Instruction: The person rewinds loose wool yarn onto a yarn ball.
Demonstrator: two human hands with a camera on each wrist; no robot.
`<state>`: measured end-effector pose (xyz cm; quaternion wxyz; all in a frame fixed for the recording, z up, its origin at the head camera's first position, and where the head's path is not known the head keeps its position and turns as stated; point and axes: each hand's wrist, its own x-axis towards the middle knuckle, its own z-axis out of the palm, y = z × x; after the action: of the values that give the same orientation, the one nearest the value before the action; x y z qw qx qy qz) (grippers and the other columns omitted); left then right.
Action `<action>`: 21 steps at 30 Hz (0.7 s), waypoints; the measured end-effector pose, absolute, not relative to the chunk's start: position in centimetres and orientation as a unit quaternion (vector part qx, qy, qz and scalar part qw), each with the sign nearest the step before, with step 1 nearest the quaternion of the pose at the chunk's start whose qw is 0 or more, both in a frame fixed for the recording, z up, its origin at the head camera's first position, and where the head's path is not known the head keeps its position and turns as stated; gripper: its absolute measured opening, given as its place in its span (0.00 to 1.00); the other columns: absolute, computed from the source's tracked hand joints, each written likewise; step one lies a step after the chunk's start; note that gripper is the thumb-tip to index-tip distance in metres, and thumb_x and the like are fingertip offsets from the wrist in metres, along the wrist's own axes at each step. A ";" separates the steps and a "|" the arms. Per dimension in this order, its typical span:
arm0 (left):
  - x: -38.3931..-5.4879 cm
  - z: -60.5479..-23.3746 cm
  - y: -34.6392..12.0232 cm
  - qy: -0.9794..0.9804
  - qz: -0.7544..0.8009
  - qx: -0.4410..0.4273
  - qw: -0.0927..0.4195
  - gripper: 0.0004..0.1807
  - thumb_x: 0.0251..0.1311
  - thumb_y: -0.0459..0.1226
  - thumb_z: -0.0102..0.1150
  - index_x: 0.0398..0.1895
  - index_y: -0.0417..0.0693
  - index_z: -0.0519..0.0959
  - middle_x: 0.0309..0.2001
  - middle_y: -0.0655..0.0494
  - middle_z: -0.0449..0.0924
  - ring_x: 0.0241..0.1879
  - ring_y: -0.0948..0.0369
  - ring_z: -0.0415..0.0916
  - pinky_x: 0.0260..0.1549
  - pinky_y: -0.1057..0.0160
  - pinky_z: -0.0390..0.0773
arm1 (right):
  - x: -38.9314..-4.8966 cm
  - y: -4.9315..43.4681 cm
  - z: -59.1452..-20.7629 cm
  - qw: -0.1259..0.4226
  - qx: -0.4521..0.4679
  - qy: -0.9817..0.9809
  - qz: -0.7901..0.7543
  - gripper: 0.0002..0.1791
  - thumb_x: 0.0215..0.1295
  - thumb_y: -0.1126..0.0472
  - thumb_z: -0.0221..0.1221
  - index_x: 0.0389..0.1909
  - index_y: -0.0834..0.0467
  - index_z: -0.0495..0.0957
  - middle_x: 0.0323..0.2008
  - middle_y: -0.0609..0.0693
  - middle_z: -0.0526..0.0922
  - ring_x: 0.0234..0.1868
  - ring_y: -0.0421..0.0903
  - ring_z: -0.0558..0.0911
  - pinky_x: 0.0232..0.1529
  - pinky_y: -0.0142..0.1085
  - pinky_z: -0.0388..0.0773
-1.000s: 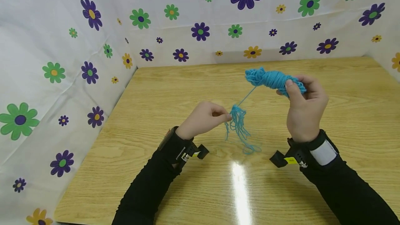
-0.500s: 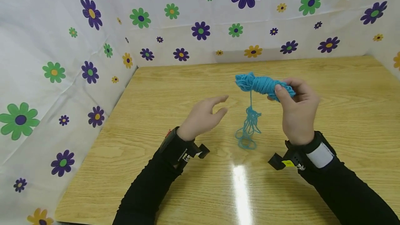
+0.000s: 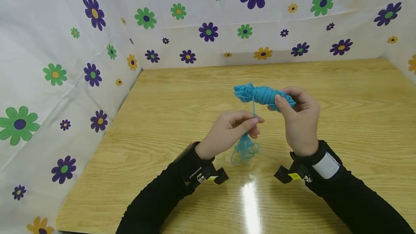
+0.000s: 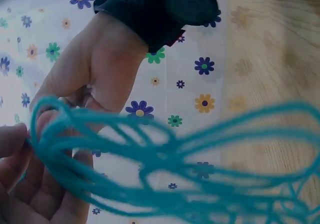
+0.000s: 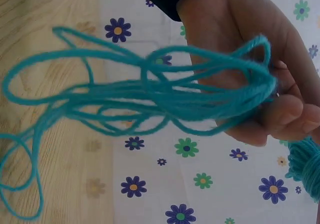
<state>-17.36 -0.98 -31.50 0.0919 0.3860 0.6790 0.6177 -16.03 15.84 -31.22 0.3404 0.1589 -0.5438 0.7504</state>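
A hank of blue yarn [image 3: 264,95], wound tightly round its middle, is held above the table by my right hand [image 3: 302,122], thumb on the near side of its right end. From the hank a single strand drops to my left hand [image 3: 227,131], which pinches it between thumb and fingers. Below those fingers hangs a bundle of loose yarn loops [image 3: 244,150]. Close up in the left wrist view, the loops [image 4: 150,156] spread toward the table side. The right wrist view shows the same bundle [image 5: 165,94] by the left fingers, with part of the hank [image 5: 306,166] at the edge.
The wooden table [image 3: 175,89] lies under both hands. A white cloth with printed flowers [image 3: 182,42] stands along its back and left. Small black cameras are strapped to both wrists, the left one [image 3: 221,176] jutting out near the loops.
The right hand has brought the hank left and lower. The left hand let go of the loose loops, opened, moved right, and now pinches the strand above them.
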 end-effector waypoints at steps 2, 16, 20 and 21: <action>-17.1 -31.5 -0.9 0.678 0.602 0.410 0.096 0.11 0.66 0.27 0.46 0.44 0.30 0.78 0.29 0.41 0.80 0.29 0.60 0.78 0.33 0.62 0.80 | -16.0 15.9 -31.1 0.337 0.155 -0.541 0.755 0.07 0.58 0.78 0.54 0.33 0.67 0.77 0.26 0.49 0.78 0.24 0.42 0.82 0.32 0.29 0.80; -16.6 -32.4 -0.3 0.700 0.422 0.543 0.194 0.13 0.65 0.30 0.50 0.49 0.35 0.78 0.30 0.50 0.84 0.32 0.70 0.77 0.38 0.70 0.77 | -16.0 16.6 -30.3 0.260 0.158 -0.459 0.835 0.06 0.62 0.77 0.51 0.33 0.67 0.76 0.26 0.54 0.77 0.25 0.45 0.80 0.33 0.32 0.80; -17.1 -32.9 -0.2 0.702 0.422 0.531 0.217 0.11 0.64 0.30 0.50 0.46 0.35 0.79 0.31 0.49 0.84 0.33 0.69 0.78 0.40 0.70 0.76 | -15.6 16.9 -30.3 0.144 0.174 -0.430 0.874 0.06 0.66 0.73 0.50 0.36 0.65 0.76 0.28 0.52 0.77 0.28 0.43 0.78 0.33 0.30 0.79; -17.4 -33.0 -0.2 0.703 0.424 0.525 0.224 0.11 0.65 0.30 0.50 0.46 0.35 0.79 0.32 0.48 0.84 0.32 0.69 0.78 0.38 0.70 0.76 | -15.6 17.0 -30.3 0.107 0.178 -0.425 0.881 0.07 0.67 0.72 0.49 0.36 0.64 0.76 0.28 0.51 0.77 0.28 0.42 0.78 0.33 0.29 0.79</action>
<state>-17.35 -0.19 -33.03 0.2238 0.5252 0.7033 0.4237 -15.57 17.00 -30.26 0.1070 0.1776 -0.4247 0.8813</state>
